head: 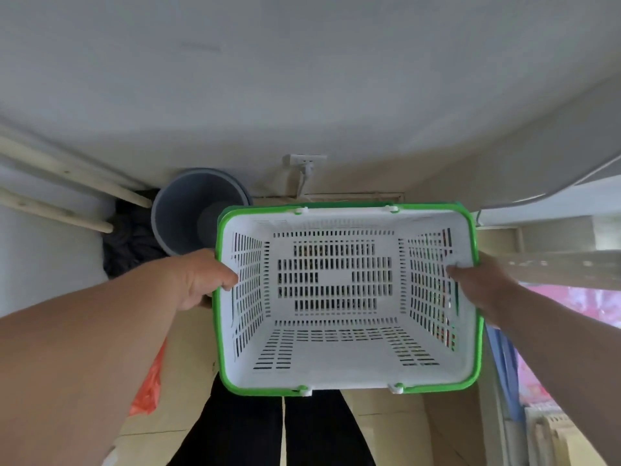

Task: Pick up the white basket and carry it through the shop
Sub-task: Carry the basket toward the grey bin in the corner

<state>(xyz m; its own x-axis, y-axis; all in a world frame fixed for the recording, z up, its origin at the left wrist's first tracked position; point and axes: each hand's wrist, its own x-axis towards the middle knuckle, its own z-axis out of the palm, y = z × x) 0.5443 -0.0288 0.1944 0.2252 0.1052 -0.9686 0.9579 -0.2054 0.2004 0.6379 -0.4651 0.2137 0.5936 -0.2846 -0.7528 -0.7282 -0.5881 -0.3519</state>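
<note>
The white basket [349,371] has slotted walls, a green rim and nothing inside. I hold it in the air in front of me, its open top facing the camera. My left hand [201,280] grips its left rim, thumb inside the wall. On the opposite side, my right hand [477,280] clasps the right rim, fingers hooked over the edge. My dark trouser legs show below the basket.
A grey bucket [181,213] stands at the wall just behind the basket's left corner, with wooden poles [60,169] and dark cloth to its left. A wall socket [304,159] is straight ahead. A shelf edge [554,260] and pink goods lie right; an orange bag [148,388] lies on the tan floor.
</note>
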